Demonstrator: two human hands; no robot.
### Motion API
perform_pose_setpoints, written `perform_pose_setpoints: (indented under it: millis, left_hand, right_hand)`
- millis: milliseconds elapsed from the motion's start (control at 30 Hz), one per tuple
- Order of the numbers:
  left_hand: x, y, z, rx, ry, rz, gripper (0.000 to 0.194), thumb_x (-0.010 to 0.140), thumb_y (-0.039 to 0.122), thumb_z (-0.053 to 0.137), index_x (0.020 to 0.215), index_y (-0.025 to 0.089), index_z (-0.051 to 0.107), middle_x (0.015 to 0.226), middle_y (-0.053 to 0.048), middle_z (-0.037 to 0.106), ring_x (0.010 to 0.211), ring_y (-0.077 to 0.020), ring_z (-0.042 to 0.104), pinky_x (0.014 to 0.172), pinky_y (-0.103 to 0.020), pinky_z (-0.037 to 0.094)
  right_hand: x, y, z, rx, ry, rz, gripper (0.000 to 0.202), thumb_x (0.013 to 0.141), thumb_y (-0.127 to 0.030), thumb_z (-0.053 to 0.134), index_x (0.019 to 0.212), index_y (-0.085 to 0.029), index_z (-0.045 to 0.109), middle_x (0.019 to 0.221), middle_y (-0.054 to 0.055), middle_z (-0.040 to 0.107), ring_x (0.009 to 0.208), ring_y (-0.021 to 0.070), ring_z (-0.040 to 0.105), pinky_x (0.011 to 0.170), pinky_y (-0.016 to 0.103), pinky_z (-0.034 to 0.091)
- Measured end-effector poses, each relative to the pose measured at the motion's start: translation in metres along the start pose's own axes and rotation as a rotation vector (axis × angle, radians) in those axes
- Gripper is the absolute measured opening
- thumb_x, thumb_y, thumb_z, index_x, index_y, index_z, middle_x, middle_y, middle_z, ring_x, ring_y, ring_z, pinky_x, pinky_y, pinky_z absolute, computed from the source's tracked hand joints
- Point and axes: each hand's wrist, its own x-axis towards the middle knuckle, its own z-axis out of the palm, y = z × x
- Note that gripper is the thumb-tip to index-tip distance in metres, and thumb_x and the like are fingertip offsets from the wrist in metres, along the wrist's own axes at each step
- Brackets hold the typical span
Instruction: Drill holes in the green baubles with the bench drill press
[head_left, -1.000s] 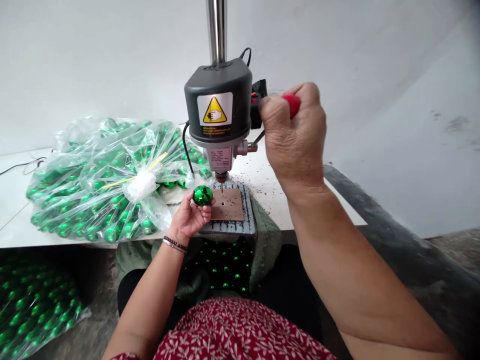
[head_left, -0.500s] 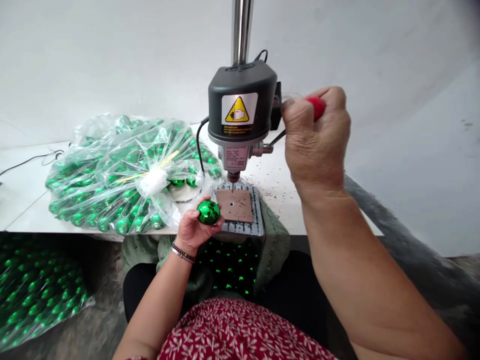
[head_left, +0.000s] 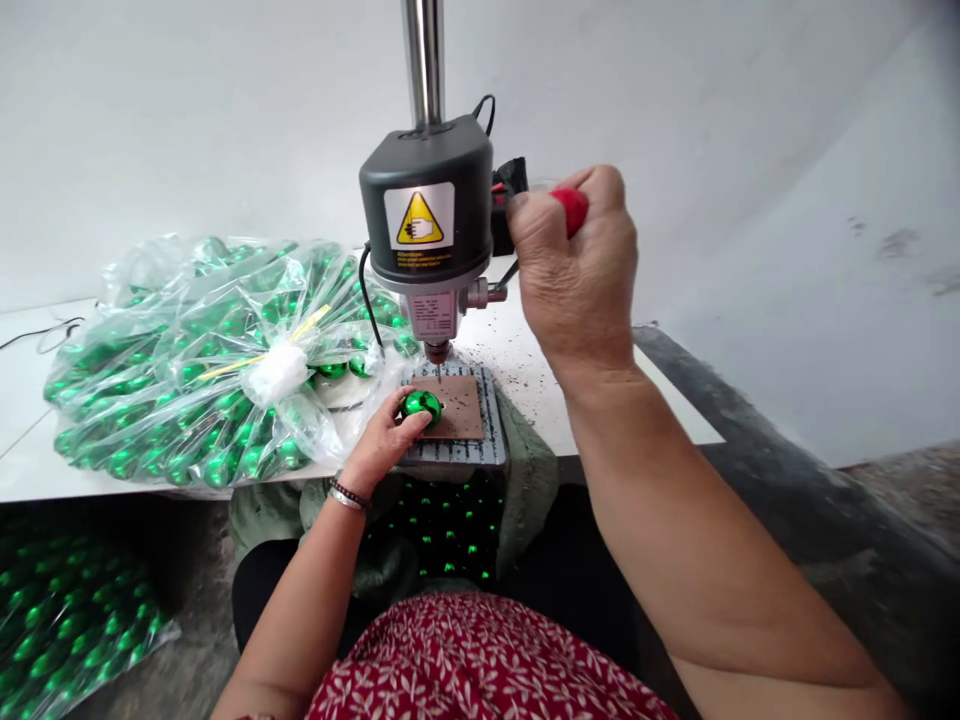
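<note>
Between the thumb and fingers of my left hand is a shiny green ball. The ball is over the left part of a brown square plate, which lies on the slotted metal base of a drill press. Above the plate, the thin drill bit points down, just behind the ball. My right hand is closed round the red-ended lever at the right side of the dark drill head.
A clear bag of green balls lies on the white table at the left. Another bag of balls sits low at the left. More green balls show below the table edge. Dark shavings surround the base.
My left hand has brought the ball up and over the brown plate, with the thumb now across its near side. The whole view has shifted, so the drill appears further left. My right hand still grips the lever.
</note>
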Motion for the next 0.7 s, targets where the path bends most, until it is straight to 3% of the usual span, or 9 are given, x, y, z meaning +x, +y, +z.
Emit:
perform_pose_setpoints:
  millis: [200,367,500,700]
  left_hand:
    - [0.011,0.010,0.008,0.176,0.059,0.026,0.046,0.073,0.032,0.071,0.116,0.020,0.061,0.087,-0.001,0.062,0.070,-0.0124,0.054,0.067,-0.024,0.044]
    - [0.017,0.017,0.009,0.228,0.022,0.035,0.042,0.072,0.032,0.072,0.112,0.023,0.065,0.078,0.001,0.062,0.070,-0.0154,0.054,0.067,-0.025,0.042]
    - [0.021,0.018,0.009,0.239,0.044,0.051,0.044,0.067,0.028,0.075,0.110,0.023,0.067,0.078,0.000,0.061,0.072,-0.0169,0.053,0.070,-0.026,0.042]
    - [0.023,0.017,0.010,0.244,0.056,0.088,0.045,0.064,0.025,0.077,0.108,0.024,0.067,0.089,-0.002,0.064,0.080,-0.0199,0.056,0.078,-0.029,0.043]
  right_hand:
    - [0.002,0.001,-0.002,-0.037,0.004,-0.012,0.023,0.087,-0.038,0.045,0.079,-0.018,0.038,0.071,-0.007,0.040,0.062,-0.0004,0.042,0.070,0.018,0.041]
    - [0.000,0.000,-0.003,-0.018,-0.021,0.029,0.025,0.087,-0.042,0.044,0.081,-0.019,0.039,0.073,-0.006,0.038,0.061,0.0000,0.043,0.067,0.017,0.040]
    - [0.001,-0.001,-0.003,-0.026,-0.007,0.007,0.021,0.087,-0.036,0.047,0.078,-0.020,0.037,0.068,-0.006,0.038,0.058,0.0019,0.037,0.062,0.017,0.036]
    - [0.026,-0.004,0.000,-0.204,-0.047,0.033,0.030,0.090,-0.035,0.046,0.069,-0.021,0.030,0.065,-0.005,0.034,0.063,0.0075,0.030,0.070,0.025,0.033]
